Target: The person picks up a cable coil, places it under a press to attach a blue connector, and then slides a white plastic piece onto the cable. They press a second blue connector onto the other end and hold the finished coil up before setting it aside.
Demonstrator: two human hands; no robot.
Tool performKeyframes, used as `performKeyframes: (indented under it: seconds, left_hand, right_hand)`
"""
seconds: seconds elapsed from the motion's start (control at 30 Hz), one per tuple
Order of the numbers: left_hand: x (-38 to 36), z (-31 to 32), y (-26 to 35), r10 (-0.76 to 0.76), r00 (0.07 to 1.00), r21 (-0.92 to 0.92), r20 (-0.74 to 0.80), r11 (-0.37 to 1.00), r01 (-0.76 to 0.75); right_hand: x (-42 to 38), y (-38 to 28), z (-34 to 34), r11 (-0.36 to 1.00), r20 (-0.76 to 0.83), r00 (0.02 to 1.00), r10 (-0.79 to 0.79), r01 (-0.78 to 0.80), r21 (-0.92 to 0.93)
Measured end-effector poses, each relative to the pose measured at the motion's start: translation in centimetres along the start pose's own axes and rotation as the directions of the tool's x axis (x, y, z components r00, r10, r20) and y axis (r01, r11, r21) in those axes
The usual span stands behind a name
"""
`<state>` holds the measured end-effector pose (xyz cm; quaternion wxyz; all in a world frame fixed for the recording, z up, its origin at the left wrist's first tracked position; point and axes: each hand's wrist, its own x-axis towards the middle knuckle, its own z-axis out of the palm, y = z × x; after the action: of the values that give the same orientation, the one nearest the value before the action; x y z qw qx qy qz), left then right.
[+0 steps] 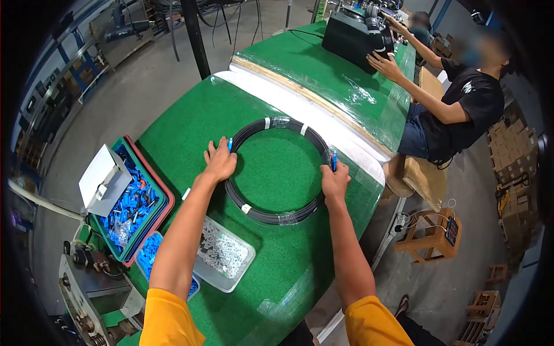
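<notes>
A round coil of black cable [317, 141] lies flat on the green table, bound at several spots with whitish tape and clear wrap. At the coil's left side my left hand [221, 162] grips it, its outer fingers somewhat spread over the table. A small blue connector [230, 144] sticks up beside that hand's index finger. My right hand [335, 181] is closed on the coil's right side. Another blue connector [334, 160] points up from its fingers. The undersides of both hands are hidden.
To the left, a green tray [151, 216] holds many blue pieces and a white box [105, 180]. A tub of blue pieces [149, 254] and a clear tub of small whitish parts [234, 262] stand nearer. Across a white gap, a co-worker [456, 109] handles a black box [349, 43].
</notes>
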<state>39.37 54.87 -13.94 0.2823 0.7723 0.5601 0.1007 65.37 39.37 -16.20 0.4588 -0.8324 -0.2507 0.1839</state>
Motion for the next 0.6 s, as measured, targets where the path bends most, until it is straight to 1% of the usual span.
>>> performKeyframes:
  seconds: [0.03, 0.1, 0.13, 0.2, 0.23, 0.3, 0.33, 0.37, 0.4, 0.43, 0.5, 0.53, 0.6]
  left_hand:
    - [0.2, -0.1, -0.1, -0.001, 1.000, 0.000, -0.004, 1.000, 0.001]
    - [0.3, -0.2, 0.2, -0.012, 1.000, -0.007, 0.021, 1.000, 0.012]
    - [0.0, -0.6, 0.5, -0.010, 1.000, -0.010, 0.018, 1.000, 0.010]
    - [-0.9, -1.9, 1.0, -0.060, 0.995, 0.035, 0.074, 0.998, 0.058]
    - [-1.5, -2.6, 0.9, -0.062, 0.996, 0.034, 0.063, 0.998, 0.060]
    - [-3.4, -3.8, 0.4, -0.001, 1.000, -0.209, 0.031, 0.978, 0.007]
    - [-4.2, -3.9, -0.2, 0.010, 1.000, -0.219, 0.016, 0.976, -0.006]
    - [-5.4, -3.6, -1.6, 0.036, 0.985, -0.297, -0.170, 0.951, -0.086]
    - [-7.0, -3.5, -2.7, 0.037, 0.934, -0.352, -0.355, 0.920, -0.171]
    - [-9.5, -4.5, -2.6, 0.023, 0.928, -0.351, -0.371, 0.922, -0.163]
    - [-16.0, -7.0, -2.6, 0.067, 0.927, -0.561, -0.369, 0.779, -0.279]
    - [-19.6, -8.6, -2.2, 0.048, 0.950, -0.622, -0.307, 0.746, -0.239]
    - [-25.7, -9.3, -3.9, 0.057, 0.940, -0.664, -0.337, 0.693, -0.280]
  right_hand:
    - [0.2, 0.2, 0.2, 1.000, 0.002, 1.000, -0.004, 0.004, 0.001]
    - [0.6, 0.9, 0.7, 0.992, -0.117, 0.987, -0.109, 0.100, -0.080]
    - [0.6, 1.2, 0.4, 0.991, -0.119, 0.986, -0.114, 0.105, -0.081]
    - [-0.1, 1.1, -0.4, 0.984, -0.063, 0.985, -0.163, 0.167, 0.063]
    - [-0.7, 0.8, -1.0, 0.982, -0.059, 0.983, -0.171, 0.175, 0.068]
    - [-2.5, 0.1, -2.7, 0.982, 0.154, 0.984, -0.085, 0.056, 0.182]
    - [-3.3, 0.4, -3.1, 0.980, 0.145, 0.984, -0.103, 0.076, 0.183]
    - [-4.6, 1.1, -3.0, 0.971, 0.053, 0.987, -0.155, 0.142, 0.191]
    - [-6.0, 1.5, -2.9, 0.958, -0.030, 0.978, -0.205, 0.207, 0.199]
    - [-7.7, 1.3, -3.5, 0.954, -0.015, 0.976, -0.219, 0.217, 0.205]
    - [-11.2, 0.9, -4.7, 0.952, 0.053, 0.955, -0.291, 0.284, 0.115]
    - [-12.6, 1.4, -4.8, 0.947, 0.084, 0.948, -0.306, 0.294, 0.127]
    - [-15.1, 2.6, -5.0, 0.919, 0.152, 0.907, -0.392, 0.378, 0.110]
